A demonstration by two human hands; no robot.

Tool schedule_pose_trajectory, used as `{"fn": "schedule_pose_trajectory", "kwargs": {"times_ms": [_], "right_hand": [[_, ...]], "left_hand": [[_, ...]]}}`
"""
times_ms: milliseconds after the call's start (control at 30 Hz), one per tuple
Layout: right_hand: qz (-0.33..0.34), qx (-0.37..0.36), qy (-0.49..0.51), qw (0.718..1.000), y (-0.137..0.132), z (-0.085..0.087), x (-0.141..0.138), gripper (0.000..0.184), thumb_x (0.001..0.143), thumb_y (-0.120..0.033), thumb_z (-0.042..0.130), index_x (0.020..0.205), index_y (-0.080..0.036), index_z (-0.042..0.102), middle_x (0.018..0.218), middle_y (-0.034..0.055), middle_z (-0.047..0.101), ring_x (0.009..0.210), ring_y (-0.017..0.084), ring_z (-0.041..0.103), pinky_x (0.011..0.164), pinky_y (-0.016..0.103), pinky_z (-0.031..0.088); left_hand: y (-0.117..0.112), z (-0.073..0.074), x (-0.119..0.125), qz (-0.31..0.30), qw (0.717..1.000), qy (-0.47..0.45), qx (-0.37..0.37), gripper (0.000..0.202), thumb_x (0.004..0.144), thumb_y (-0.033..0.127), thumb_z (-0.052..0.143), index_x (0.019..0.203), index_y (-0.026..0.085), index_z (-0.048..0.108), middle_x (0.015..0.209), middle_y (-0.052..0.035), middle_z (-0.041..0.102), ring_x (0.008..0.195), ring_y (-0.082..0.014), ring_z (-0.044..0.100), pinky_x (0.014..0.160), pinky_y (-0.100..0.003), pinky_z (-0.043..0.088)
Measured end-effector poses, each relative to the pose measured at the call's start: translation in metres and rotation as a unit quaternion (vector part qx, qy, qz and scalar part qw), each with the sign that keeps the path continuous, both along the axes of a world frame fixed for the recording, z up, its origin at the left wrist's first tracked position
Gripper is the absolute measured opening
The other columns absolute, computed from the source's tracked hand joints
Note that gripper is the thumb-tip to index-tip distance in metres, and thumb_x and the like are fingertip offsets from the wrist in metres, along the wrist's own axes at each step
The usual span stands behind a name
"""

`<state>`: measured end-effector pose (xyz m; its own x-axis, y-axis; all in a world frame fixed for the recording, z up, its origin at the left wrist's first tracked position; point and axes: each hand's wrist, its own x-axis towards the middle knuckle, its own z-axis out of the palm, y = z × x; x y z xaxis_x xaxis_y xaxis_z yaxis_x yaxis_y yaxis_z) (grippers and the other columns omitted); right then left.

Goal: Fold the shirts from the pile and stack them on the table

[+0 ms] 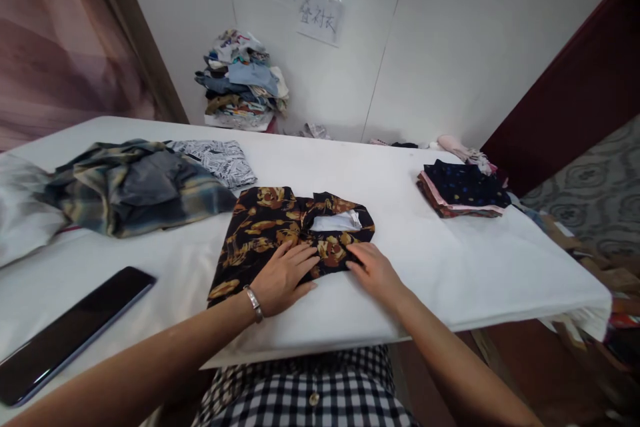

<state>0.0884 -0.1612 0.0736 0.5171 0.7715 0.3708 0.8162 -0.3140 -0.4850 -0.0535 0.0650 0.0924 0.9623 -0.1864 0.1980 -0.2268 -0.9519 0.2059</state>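
Note:
A black shirt (255, 233) with a gold and brown floral print lies partly folded on the white table in front of me. Its collar end is to the right, where a white patch shows inside the neck opening. My left hand (287, 273), with a silver bracelet at the wrist, rests flat on the near side of the shirt, fingers stretched out. At the shirt's near right edge, by the collar, my right hand (374, 270) touches the cloth. Its fingers are bent, and the fingertips partly hide whether cloth is pinched between them.
On the left lie a plaid shirt (200, 197), a black-and-white printed cloth (220, 160) and a phone (75, 330). A stack of folded clothes (465, 187) sits on the right of the table (400, 300). Behind it rises a clothes pile (245, 83).

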Motion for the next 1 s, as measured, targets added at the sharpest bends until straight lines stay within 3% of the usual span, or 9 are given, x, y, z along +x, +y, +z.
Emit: {"fn": "schedule_pose_trajectory", "kwargs": {"times_ms": [100, 233, 333, 433, 567, 667, 733, 833, 1000], "right_hand": [[0.039, -0.012, -0.047, 0.998, -0.002, -0.011, -0.004, 0.03, 0.087, -0.021, 0.052, 0.115, -0.018, 0.064, 0.116, 0.0124, 0.065, 0.109, 0.025, 0.058, 0.096, 0.046, 0.048], [-0.004, 0.04, -0.062, 0.997, -0.01, -0.013, -0.007, 0.032, 0.088, -0.015, 0.048, 0.114, -0.02, 0.065, 0.116, 0.0115, 0.065, 0.109, 0.023, 0.058, 0.095, 0.045, 0.049], [-0.002, 0.081, -0.062, 0.995, -0.009, -0.002, -0.018, 0.034, 0.089, -0.018, 0.05, 0.121, -0.021, 0.061, 0.123, 0.0108, 0.062, 0.12, 0.023, 0.053, 0.101, 0.047, 0.045], [0.046, 0.09, -0.046, 0.994, 0.004, 0.017, -0.033, 0.038, 0.089, -0.019, 0.052, 0.126, -0.021, 0.058, 0.129, 0.0102, 0.058, 0.128, 0.024, 0.046, 0.107, 0.049, 0.039], [0.093, 0.097, 0.036, 0.99, 0.043, 0.047, -0.055, 0.043, 0.09, -0.024, 0.051, 0.133, -0.022, 0.051, 0.139, 0.0103, 0.05, 0.132, 0.022, 0.042, 0.11, 0.047, 0.036], [0.142, 0.102, 0.122, 0.977, 0.083, 0.06, -0.069, 0.054, 0.088, -0.029, 0.054, 0.14, -0.023, 0.042, 0.148, 0.0089, 0.038, 0.137, 0.021, 0.035, 0.112, 0.043, 0.033], [0.152, 0.098, 0.172, 0.968, 0.11, 0.059, -0.073, 0.061, 0.086, -0.032, 0.056, 0.143, -0.021, 0.037, 0.151, 0.0101, 0.033, 0.139, 0.022, 0.031, 0.113, 0.041, 0.032], [0.118, 0.091, 0.196, 0.969, 0.14, 0.047, -0.065, 0.064, 0.085, -0.033, 0.057, 0.143, -0.016, 0.036, 0.149, 0.0139, 0.034, 0.139, 0.022, 0.031, 0.113, 0.041, 0.031], [0.063, 0.06, 0.08, 0.993, 0.148, 0.03, -0.019, 0.051, 0.083, -0.025, 0.055, 0.133, -0.017, 0.052, 0.144, 0.0128, 0.043, 0.138, 0.025, 0.032, 0.115, 0.045, 0.026]], "left_hand": [[0.001, -0.012, 0.007, 0.014, 1.0, 0.014, 0.009, 0.037, 0.088, 0.029, 0.049, 0.122, 0.021, 0.059, 0.129, -0.0091, 0.06, 0.122, -0.0243, 0.052, 0.107, -0.048, 0.032], [0.004, -0.021, 0.013, 0.045, 0.998, 0.025, -0.02, 0.036, 0.091, 0.021, 0.037, 0.116, 0.022, 0.063, 0.125, -0.0072, 0.063, 0.119, -0.0212, 0.055, 0.107, -0.047, 0.034], [0.001, -0.015, 0.009, 0.045, 0.997, 0.024, -0.063, 0.036, 0.09, 0.031, 0.043, 0.121, 0.022, 0.06, 0.129, -0.0077, 0.061, 0.122, -0.0224, 0.053, 0.108, -0.049, 0.033], [0.012, 0.004, 0.004, 0.048, 0.992, -0.025, -0.118, 0.04, 0.089, 0.041, 0.045, 0.122, 0.022, 0.059, 0.132, -0.0081, 0.058, 0.124, -0.0236, 0.05, 0.109, -0.048, 0.033], [0.059, 0.027, -0.007, 0.24, 0.949, -0.119, -0.169, 0.046, 0.087, 0.047, 0.044, 0.116, 0.017, 0.062, 0.132, -0.0124, 0.057, 0.124, -0.0257, 0.05, 0.107, -0.042, 0.037], [0.097, 0.026, -0.019, 0.415, 0.89, -0.045, -0.186, 0.056, 0.082, 0.052, 0.048, 0.122, 0.014, 0.056, 0.128, -0.0151, 0.059, 0.115, -0.0288, 0.056, 0.101, -0.041, 0.042], [0.113, 0.019, -0.025, 0.478, 0.849, 0.031, -0.222, 0.066, 0.08, 0.055, 0.049, 0.13, 0.012, 0.05, 0.124, -0.0156, 0.061, 0.106, -0.0288, 0.061, 0.093, -0.04, 0.047], [0.121, 0.01, -0.026, 0.503, 0.812, 0.096, -0.281, 0.077, 0.078, 0.057, 0.05, 0.136, 0.007, 0.04, 0.116, -0.0156, 0.065, 0.098, -0.0273, 0.065, 0.083, -0.035, 0.05], [0.112, 0.011, -0.017, 0.475, 0.83, 0.117, -0.269, 0.052, 0.075, 0.045, 0.059, 0.117, 0.013, 0.056, 0.104, -0.0136, 0.069, 0.096, -0.0285, 0.065, 0.082, -0.035, 0.049]]}}
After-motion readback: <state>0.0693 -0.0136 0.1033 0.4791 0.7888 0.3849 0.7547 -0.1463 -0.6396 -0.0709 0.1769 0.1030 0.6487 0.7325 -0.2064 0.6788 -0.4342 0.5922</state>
